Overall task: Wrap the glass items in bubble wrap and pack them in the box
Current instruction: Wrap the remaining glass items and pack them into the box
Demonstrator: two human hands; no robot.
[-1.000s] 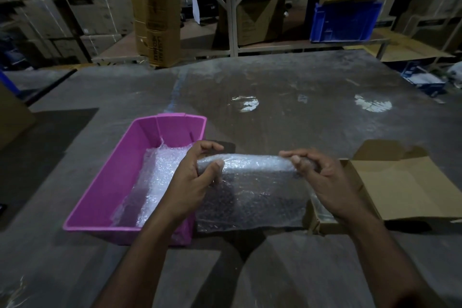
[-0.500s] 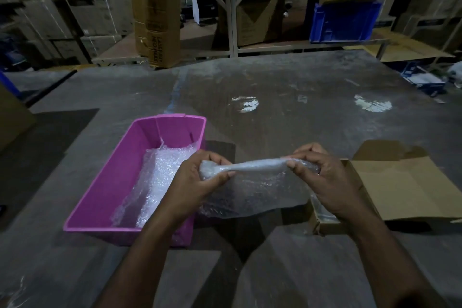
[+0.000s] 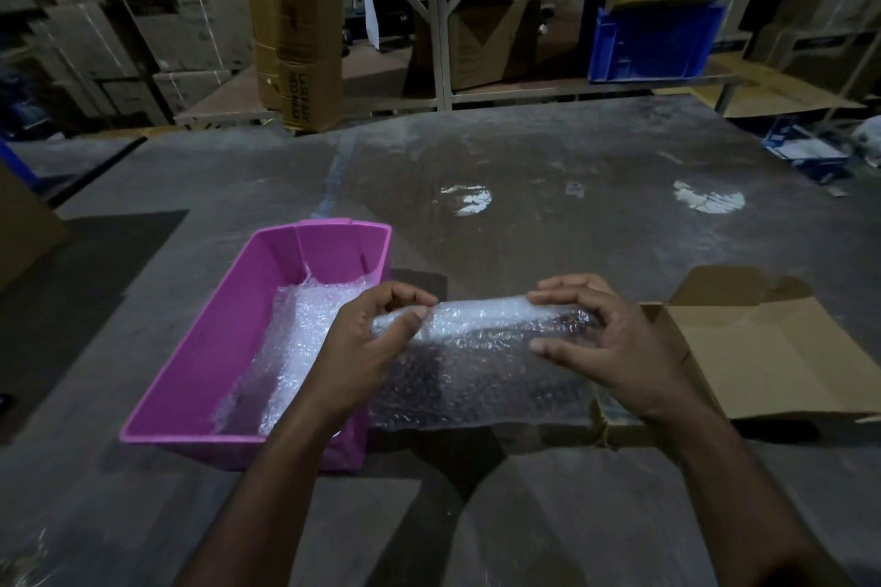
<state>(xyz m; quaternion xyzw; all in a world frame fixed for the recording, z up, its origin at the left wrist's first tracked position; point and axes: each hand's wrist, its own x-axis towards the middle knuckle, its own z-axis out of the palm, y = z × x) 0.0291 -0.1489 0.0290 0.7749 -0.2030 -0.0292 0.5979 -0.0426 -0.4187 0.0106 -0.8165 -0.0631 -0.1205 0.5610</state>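
Observation:
A sheet of bubble wrap [image 3: 476, 377] hangs between my hands above the grey table [image 3: 548, 224], its top edge rolled into a tube. My left hand [image 3: 372, 338] pinches the roll's left end between thumb and fingers. My right hand [image 3: 605, 338] holds the right end with curled fingers and thumb. What lies inside the roll is hidden by the wrap. An open cardboard box [image 3: 763, 353] sits just right of my right hand. A pink plastic tub [image 3: 214, 348] on the left holds more crumpled bubble wrap [image 3: 295, 348].
The far half of the table shows two bright light reflections. Beyond its far edge stand shelves with cardboard cartons [image 3: 295, 24] and a blue crate [image 3: 653, 43]. A flattened carton lies at the far right.
The bubble wrap sheet was bunched up tight half a second ago; now it hangs down flat again below the roll. Both hands stay at the roll's ends.

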